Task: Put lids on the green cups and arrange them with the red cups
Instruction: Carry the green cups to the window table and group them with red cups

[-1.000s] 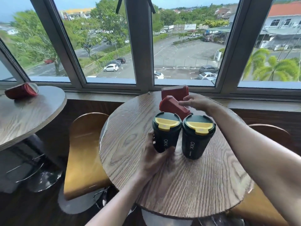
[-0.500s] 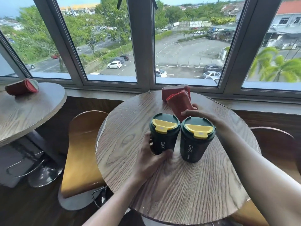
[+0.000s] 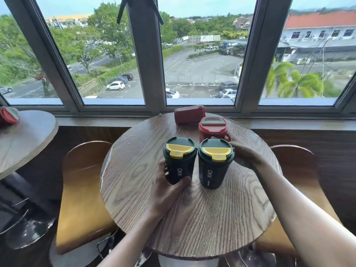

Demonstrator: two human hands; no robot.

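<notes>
Two dark green cups with green-and-yellow lids stand side by side on the round wooden table (image 3: 192,218). My left hand (image 3: 167,191) grips the base of the left green cup (image 3: 179,160). The right green cup (image 3: 213,164) stands free beside it. Just behind it an upright red cup (image 3: 212,129) with a red lid stands on the table, and my right hand (image 3: 242,151) wraps around its right side. A second red cup (image 3: 189,114) lies on its side at the table's far edge, near the window.
Wooden chairs stand to the left (image 3: 82,189) and right (image 3: 300,170) of the table. A second round table (image 3: 23,137) at far left carries another red cup (image 3: 8,115) on its side. A window sill and frame run behind.
My right hand has tipped the nearer red cup from tilted to upright and set it behind the right green cup. My left hand has stayed on the left green cup.
</notes>
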